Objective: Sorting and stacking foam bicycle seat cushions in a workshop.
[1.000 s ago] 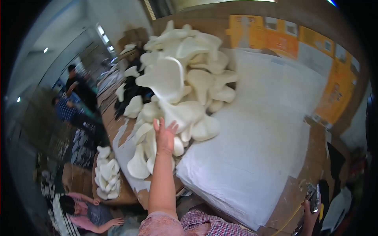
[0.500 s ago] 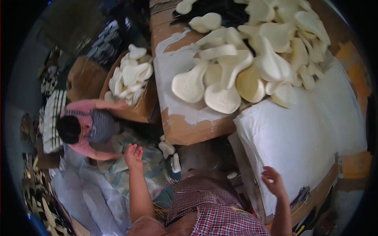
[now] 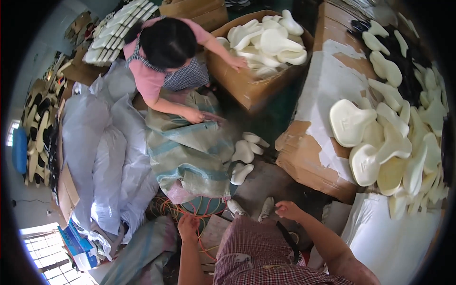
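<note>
My left hand [image 3: 188, 228] hangs before my lap with its fingers curled in, holding nothing that I can see. Orange and yellow cords [image 3: 167, 207] lie on the floor just beyond it. My right hand [image 3: 289, 210] hovers past my lap above the floor, fingers loosely bent and apart, with nothing in them. Cream saddle-shaped foam pads [image 3: 350, 123] are heaped at the right on a large carton [image 3: 304, 142], out of reach of both hands. A few more foam pads [image 3: 242, 152] lie on the floor beside a green-striped woven sack [image 3: 190, 149].
A co-worker in pink [image 3: 164, 47] sits ahead, one hand at a carton [image 3: 247, 90] of white foam pads, the other over the sack. Full grey-white bags [image 3: 107, 156] stand left. A white-covered stack [image 3: 375, 237] is at the near right. Another striped sack [image 3: 142, 251] lies near left.
My view has swung left, so the heaped pads now sit farther right. My left hand has turned from palm up to curled fingers. The co-worker's near hand now lies over the woven sack.
</note>
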The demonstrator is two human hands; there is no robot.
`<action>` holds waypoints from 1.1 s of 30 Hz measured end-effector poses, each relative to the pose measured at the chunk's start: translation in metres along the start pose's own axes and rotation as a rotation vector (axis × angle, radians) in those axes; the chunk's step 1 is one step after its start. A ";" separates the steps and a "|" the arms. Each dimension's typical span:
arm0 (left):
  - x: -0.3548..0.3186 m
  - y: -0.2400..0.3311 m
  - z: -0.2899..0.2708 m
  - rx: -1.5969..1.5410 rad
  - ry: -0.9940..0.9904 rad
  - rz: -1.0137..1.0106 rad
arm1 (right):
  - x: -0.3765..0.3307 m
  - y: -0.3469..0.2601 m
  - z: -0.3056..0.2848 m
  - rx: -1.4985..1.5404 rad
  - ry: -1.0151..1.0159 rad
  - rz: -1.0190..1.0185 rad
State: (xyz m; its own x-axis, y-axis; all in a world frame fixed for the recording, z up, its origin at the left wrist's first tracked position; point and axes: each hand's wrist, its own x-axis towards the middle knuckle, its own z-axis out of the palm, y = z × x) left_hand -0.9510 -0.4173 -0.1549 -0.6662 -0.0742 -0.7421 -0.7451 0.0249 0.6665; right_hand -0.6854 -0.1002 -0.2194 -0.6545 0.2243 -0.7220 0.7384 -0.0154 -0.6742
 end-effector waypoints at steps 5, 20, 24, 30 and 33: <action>0.049 -0.087 -0.023 -0.099 0.011 -0.214 | 0.098 -0.007 0.022 0.257 -0.015 0.311; 0.363 -0.346 0.247 1.320 -0.379 0.600 | 0.484 0.156 0.065 -0.172 0.514 0.212; 0.390 -0.356 0.242 1.275 -0.530 0.511 | 0.527 0.143 0.073 0.262 0.471 0.185; 0.352 -0.311 0.169 0.752 -0.509 0.548 | 0.483 0.122 0.086 -0.172 0.656 -0.003; 0.274 -0.251 0.158 0.220 -0.617 0.108 | 0.406 0.113 0.062 -0.463 0.723 -0.322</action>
State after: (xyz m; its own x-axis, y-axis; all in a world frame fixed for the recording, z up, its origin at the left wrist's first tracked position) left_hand -0.9514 -0.2862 -0.5371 -0.5840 0.5228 -0.6210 -0.6188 0.2086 0.7574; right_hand -0.8782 -0.0716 -0.5983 -0.6941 0.7077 -0.1316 0.6314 0.5107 -0.5836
